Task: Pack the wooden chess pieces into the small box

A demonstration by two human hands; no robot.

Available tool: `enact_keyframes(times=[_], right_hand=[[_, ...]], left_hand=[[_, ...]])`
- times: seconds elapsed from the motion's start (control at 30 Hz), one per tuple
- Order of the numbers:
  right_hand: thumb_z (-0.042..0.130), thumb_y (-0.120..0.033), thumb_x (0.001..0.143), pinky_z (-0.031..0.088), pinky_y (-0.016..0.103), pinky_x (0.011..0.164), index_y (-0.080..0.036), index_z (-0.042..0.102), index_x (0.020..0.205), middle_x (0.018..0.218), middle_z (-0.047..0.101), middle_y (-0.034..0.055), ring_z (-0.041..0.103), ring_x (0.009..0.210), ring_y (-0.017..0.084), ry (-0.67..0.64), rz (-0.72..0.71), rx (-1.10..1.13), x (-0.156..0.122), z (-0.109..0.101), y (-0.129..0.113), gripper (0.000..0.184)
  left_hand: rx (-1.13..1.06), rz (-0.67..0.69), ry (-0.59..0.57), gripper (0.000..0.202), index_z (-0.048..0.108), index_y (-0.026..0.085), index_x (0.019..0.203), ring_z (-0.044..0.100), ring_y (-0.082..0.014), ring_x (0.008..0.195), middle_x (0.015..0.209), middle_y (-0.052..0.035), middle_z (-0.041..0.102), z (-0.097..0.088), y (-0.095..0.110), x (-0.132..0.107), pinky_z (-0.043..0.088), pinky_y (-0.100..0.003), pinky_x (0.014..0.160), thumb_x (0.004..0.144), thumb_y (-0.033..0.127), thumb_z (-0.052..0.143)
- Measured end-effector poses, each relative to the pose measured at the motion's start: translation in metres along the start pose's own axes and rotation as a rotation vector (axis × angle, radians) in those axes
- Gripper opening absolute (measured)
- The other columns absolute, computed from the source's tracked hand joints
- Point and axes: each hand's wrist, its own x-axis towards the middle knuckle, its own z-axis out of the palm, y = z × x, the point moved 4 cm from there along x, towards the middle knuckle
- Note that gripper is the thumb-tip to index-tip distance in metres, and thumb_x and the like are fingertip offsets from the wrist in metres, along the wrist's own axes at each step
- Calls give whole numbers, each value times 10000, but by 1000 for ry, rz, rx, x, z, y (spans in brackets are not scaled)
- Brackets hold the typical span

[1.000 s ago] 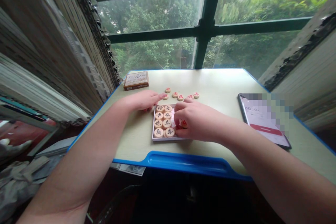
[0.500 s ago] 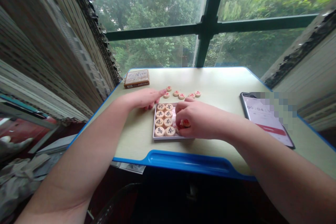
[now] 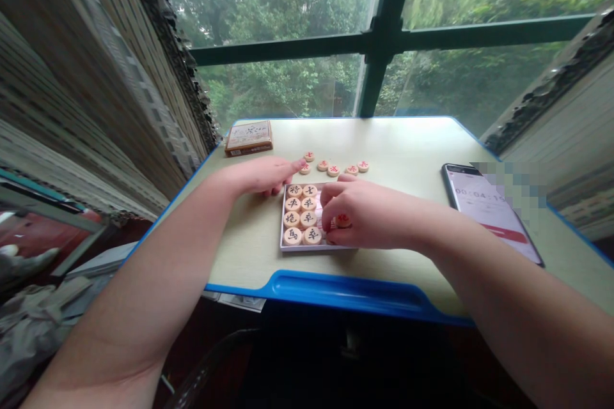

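Note:
My right hand is over the right half of a shallow white box, fingers curled down inside. What its fingertips pinch, if anything, is hidden. Under that hand, a red-marked Chinese chess piece partly shows. Round wooden pieces with black characters fill two columns at the box's left. Beyond the box my left hand lies low over the table, its index finger stretched out to a red-marked piece. Several more red-marked pieces lie loose behind the box.
A brown patterned carton rests at the table's far left. On the right lies a phone showing a running timer. A blue tray lip edges the near side of the pale table. Curtains and a window surround it.
My right hand shifts slightly, showing more of the red-marked piece beneath it. My left hand stays beside the loose pieces. The whole view has moved a little.

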Motion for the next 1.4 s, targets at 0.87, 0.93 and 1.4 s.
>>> enact_keyframes(times=[0.87, 0.93, 1.4], right_hand=[[661, -173, 710, 327, 376, 941, -217, 743, 710, 945, 621, 44, 515, 799, 155, -69, 7, -45, -7, -6, 6, 93], [662, -173, 711, 342, 358, 925, -219, 744, 717, 950, 616, 46, 516, 823, 159, -75, 15, -44, -8, -7, 6, 94], [665, -220, 700, 404, 323, 811, -220, 744, 780, 906, 634, 60, 525, 878, 196, 57, 82, -125, -7, -10, 18, 112]], left_hand=[[124, 36, -41, 615, 594, 199, 810, 503, -153, 524, 611, -27, 575, 0, 4, -4, 355, -267, 495, 728, 750, 333], [150, 33, -45, 602, 594, 201, 815, 510, -153, 531, 620, -25, 580, 0, 5, -5, 356, -263, 499, 726, 743, 347], [211, 53, -48, 576, 580, 197, 797, 548, -169, 579, 671, -41, 613, 0, 2, -4, 340, -246, 481, 718, 726, 365]])
